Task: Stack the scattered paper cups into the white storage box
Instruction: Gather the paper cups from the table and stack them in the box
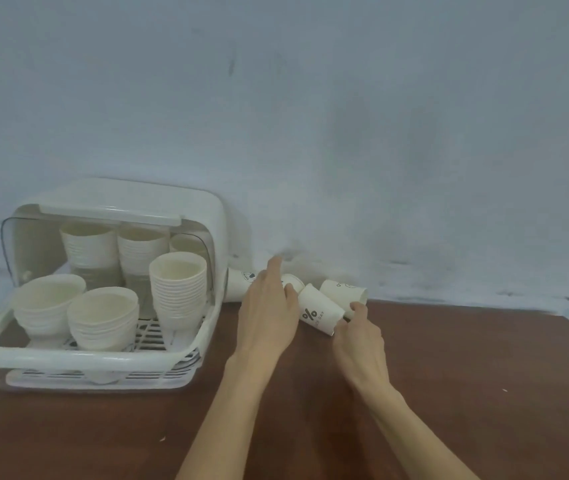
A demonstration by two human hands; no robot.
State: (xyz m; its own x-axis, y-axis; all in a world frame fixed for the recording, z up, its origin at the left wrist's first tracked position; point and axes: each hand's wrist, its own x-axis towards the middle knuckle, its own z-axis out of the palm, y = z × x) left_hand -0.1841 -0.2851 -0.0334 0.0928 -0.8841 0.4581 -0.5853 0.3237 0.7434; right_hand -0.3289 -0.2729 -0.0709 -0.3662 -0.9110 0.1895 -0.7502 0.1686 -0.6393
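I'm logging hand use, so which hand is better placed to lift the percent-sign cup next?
The right hand: its fingers already pinch the rim of the percent-sign cup, lying on the table. The left hand rests further left on another cup, nearer the storage box.

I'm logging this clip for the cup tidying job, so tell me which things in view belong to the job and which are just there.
Part of the job:
- white storage box, lid up
- cup stacks inside it
- loose paper cups lying on the table
- left hand and right hand, both at the loose cups

Just there:
- brown table
- grey wall
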